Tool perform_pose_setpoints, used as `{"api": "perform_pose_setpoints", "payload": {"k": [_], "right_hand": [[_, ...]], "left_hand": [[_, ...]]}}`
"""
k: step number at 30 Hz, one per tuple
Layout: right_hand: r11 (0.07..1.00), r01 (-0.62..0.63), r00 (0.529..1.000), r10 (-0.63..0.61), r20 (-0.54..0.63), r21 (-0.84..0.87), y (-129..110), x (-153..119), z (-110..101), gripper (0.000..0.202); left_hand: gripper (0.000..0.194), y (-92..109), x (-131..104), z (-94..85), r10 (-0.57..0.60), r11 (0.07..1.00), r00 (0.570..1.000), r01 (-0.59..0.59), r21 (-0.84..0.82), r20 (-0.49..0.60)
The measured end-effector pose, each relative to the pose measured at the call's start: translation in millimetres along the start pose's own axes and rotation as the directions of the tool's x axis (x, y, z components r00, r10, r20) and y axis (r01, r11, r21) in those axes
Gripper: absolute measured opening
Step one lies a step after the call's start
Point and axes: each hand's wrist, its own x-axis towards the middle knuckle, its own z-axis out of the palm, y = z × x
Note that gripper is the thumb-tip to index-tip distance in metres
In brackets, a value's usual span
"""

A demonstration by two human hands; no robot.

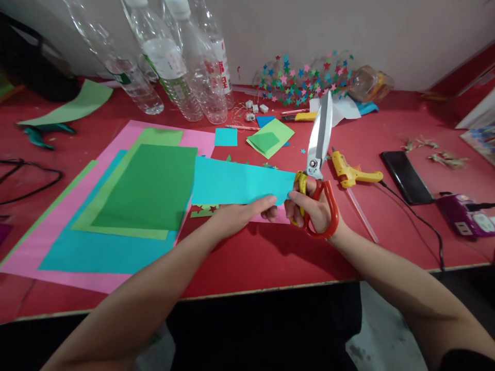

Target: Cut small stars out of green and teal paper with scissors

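Note:
A long strip of light blue paper [240, 181] is held out level above the red table. My left hand [253, 208] pinches its lower edge, thumb on top and fingers curled underneath. At the strip's right end, my right hand [311, 206] has the scissors [320, 139] hooked over its fingers, with red and yellow handles and blades pointing up and away, closed together. Its thumb and fingertips also touch the strip's corner. Beneath the strip lie a green piece with star-shaped holes [204, 210] and some pink paper [266, 218], partly hidden.
Stacked green [147, 185], blue and pink sheets lie on the left. Plastic bottles [170, 67] stand along the wall. Small paper pieces [270, 138] and a clear sheet of colored stars [301, 77] lie behind. A yellow glue gun [353, 172], a phone [407, 176] and a purple power socket [466, 215] are right.

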Motion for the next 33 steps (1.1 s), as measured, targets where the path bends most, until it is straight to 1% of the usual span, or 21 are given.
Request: {"api": "perform_pose_setpoints", "payload": {"k": [1,2,4,7,9,12,14,17,19,20,25,29,33], "right_hand": [[0.999,-0.013,1.0,0.013,0.008,-0.035,-0.7,-0.5,-0.2,0.024],[0.997,-0.026,0.999,0.027,0.02,-0.079,-1.9,-1.0,-0.7,0.028],[0.983,-0.048,0.998,0.055,0.039,-0.175,-5.8,-2.0,-3.0,0.038],[0.967,-0.042,0.996,0.06,0.064,-0.252,-13.9,-3.3,-9.9,0.042],[0.944,-0.032,0.989,0.078,0.128,-0.328,-18.7,-3.5,-15.0,0.042],[0.881,0.012,0.974,0.097,0.206,-0.473,-23.1,-2.9,-19.8,0.047],[0.833,0.007,0.969,0.131,0.21,-0.553,-24.8,-2.4,-21.0,0.051],[0.769,-0.003,0.958,0.186,0.218,-0.64,-26.4,-2.1,-21.9,0.051],[0.747,0.02,0.945,0.202,0.256,-0.665,-26.6,-2.3,-22.3,0.05],[0.742,0.031,0.938,0.209,0.275,-0.669,-26.4,-2.5,-22.4,0.05],[0.773,0.07,0.915,0.201,0.35,-0.63,-22.8,-3.5,-21.0,0.053],[0.789,0.092,0.915,0.174,0.364,-0.608,-20.5,-3.9,-20.1,0.052],[0.804,0.082,0.915,0.174,0.364,-0.589,-20.4,-5.2,-19.7,0.047]], "left_hand": [[0.035,-1.6,1.4,0.9,0.046,0.999,0.997,-0.047,0.007,0.062],[0.034,-2.8,2.6,1.5,0.084,0.996,0.993,-0.085,0.005,0.087],[0.033,-3.6,3.8,0.9,0.102,0.995,0.993,-0.102,-0.004,0.059],[0.035,-2.9,3.9,-6.6,0.06,0.994,0.996,-0.066,-0.086,-0.068],[0.031,-2.8,4.5,-14.4,0.091,0.971,0.976,-0.131,-0.2,-0.197],[0.026,-3.8,7.3,-24.5,0.167,0.914,0.94,-0.261,-0.312,-0.296],[0.024,-3.9,9.2,-28.4,0.214,0.876,0.913,-0.337,-0.345,-0.347],[0.025,-2.6,10.6,-29.7,0.264,0.831,0.857,-0.435,-0.347,-0.443],[0.024,-1.4,10.3,-28.9,0.288,0.816,0.83,-0.474,-0.332,-0.477],[0.024,-1.0,10.0,-28.2,0.297,0.815,0.826,-0.48,-0.323,-0.48],[0.028,-0.8,7.9,-25.4,0.328,0.837,0.829,-0.478,-0.267,-0.454],[0.028,-1.2,7.6,-24.4,0.355,0.843,0.81,-0.493,-0.215,-0.467],[0.029,-0.3,6.5,-24.0,0.346,0.859,0.805,-0.479,-0.182,-0.482]]}}
